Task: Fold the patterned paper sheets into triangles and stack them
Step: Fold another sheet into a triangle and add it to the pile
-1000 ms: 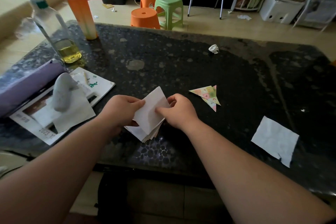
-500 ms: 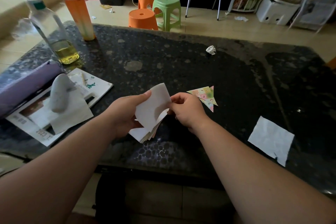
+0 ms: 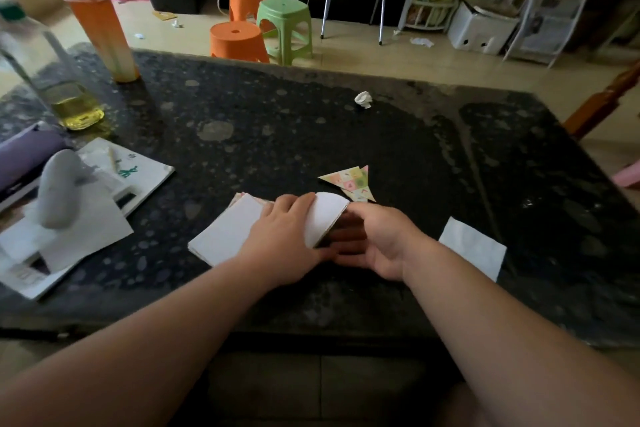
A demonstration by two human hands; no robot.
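A stack of paper sheets (image 3: 225, 236), white side up, lies on the dark stone table (image 3: 311, 135) in front of me. My left hand (image 3: 280, 243) rests on its right part, fingers on one sheet (image 3: 325, 215) that curls upward. My right hand (image 3: 374, 243) is under and beside that curled sheet, palm up, fingers holding its lower edge. Folded patterned triangles (image 3: 351, 184), pastel green and pink, lie stacked just beyond my right hand.
A white paper scrap (image 3: 472, 248) lies to the right. At left are a booklet (image 3: 138, 173) with a grey object (image 3: 57, 187) on white paper, a glass bottle (image 3: 65, 94) and an orange cup (image 3: 104, 35). A crumpled paper ball (image 3: 363, 99) sits farther back.
The stack was held in the air in both hands; now it lies flat on the table, farther left, and one sheet is bent up between my hands.
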